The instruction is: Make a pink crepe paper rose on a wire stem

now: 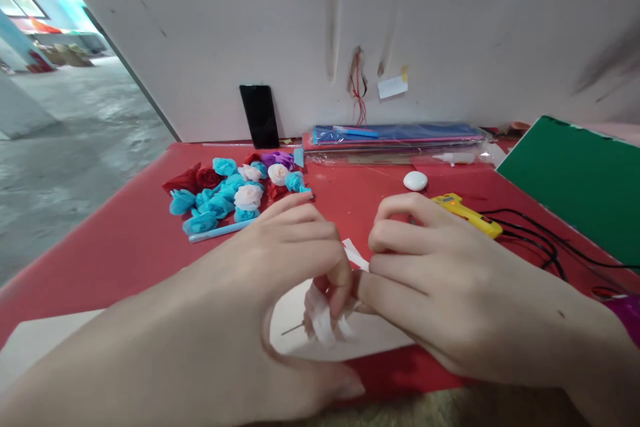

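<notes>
My left hand [290, 280] curls its fingers around a white paper strip [323, 320], while its thumb stays apart below. A thin dark wire [293, 329] pokes out to the left of the strip. Close beside it, my right hand [425, 273] has its fingers bent and closed on the same white strip, whose loose end shows above between the two hands. The fingertips partly hide the strip. Beneath the hands lies a white sheet [50, 333] on the red tabletop [345, 207].
Blue, pink, red and purple paper flowers [215, 200] lie at left behind a light-blue stick [220, 231]. A black phone [260, 117] leans on the wall. Right are a white round object [415, 181], a yellow corded tool [467, 213] and a green board [575, 187]. Plastic-wrapped sheets [425, 133] lie behind.
</notes>
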Demonstrator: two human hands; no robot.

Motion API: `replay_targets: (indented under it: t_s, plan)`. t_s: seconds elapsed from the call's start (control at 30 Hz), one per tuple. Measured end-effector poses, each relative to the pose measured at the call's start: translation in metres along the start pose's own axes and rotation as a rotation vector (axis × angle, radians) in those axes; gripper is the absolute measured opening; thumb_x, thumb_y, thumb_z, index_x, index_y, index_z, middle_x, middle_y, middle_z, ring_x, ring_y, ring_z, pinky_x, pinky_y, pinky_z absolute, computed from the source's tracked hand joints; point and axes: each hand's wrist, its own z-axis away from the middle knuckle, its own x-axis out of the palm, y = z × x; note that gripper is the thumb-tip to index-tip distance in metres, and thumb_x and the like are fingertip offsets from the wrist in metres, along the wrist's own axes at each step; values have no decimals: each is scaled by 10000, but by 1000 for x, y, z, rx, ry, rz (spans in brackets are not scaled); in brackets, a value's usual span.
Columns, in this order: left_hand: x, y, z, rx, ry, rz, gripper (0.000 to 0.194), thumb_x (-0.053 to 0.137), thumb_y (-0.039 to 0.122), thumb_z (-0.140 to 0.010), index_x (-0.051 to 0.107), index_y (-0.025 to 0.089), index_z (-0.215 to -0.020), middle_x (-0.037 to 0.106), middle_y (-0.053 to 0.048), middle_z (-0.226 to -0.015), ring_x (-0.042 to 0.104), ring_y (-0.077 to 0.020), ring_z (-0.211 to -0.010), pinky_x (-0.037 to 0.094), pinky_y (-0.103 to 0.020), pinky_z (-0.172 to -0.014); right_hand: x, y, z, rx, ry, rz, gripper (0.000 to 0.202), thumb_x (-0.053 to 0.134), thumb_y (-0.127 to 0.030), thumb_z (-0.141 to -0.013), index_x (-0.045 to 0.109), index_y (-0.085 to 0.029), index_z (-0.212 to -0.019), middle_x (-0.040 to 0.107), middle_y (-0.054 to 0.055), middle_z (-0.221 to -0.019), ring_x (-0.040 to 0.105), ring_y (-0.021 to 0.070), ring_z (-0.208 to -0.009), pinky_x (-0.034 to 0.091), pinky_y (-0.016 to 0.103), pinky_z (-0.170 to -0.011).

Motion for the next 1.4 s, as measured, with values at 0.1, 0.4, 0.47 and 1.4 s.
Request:
replay_targets:
  t_s: [0.1, 0.4, 0.47, 1.4]
  plan:
    - [2, 0, 0, 43, -37, -73, 247, 648, 150, -658, 426, 247, -705, 493, 108, -715, 499, -101, -685, 189, -302, -1068, 1, 1, 0, 30, -7, -3, 299, 385, -33, -856, 559, -142, -638, 470, 15, -574, 289, 157, -643, 281, 349, -762]
    - [5, -1, 2, 106, -41, -176, 197, 629, 208, -710, 435, 242, -698, 462, 80, -699, 483, -130, -731, 97, -388, -1097, 2, 1, 1, 63, -44, -93, 243, 444, -19, -802, 621, -140, -687, 519, 13, -578, 320, 167, -688, 264, 328, -804]
    - [6, 0, 1, 88, -55, -166, 216, 638, 209, -708, 426, 242, -687, 461, 79, -696, 484, -131, -724, 110, -394, -1097, 2, 1, 1, 71, -40, -98, 241, 449, -13, -795, 622, -141, -688, 522, 11, -575, 322, 167, -689, 266, 326, -799]
    - [6, -6, -1, 10, -216, 119, 85, 553, 186, -799, 502, 252, -814, 535, 43, -869, 502, -126, -853, 404, -249, -819, 1, 9, -2, 72, -217, -334, 265, 420, -45, -802, 620, -139, -656, 608, 15, -649, 408, 142, -645, 317, 321, -693]
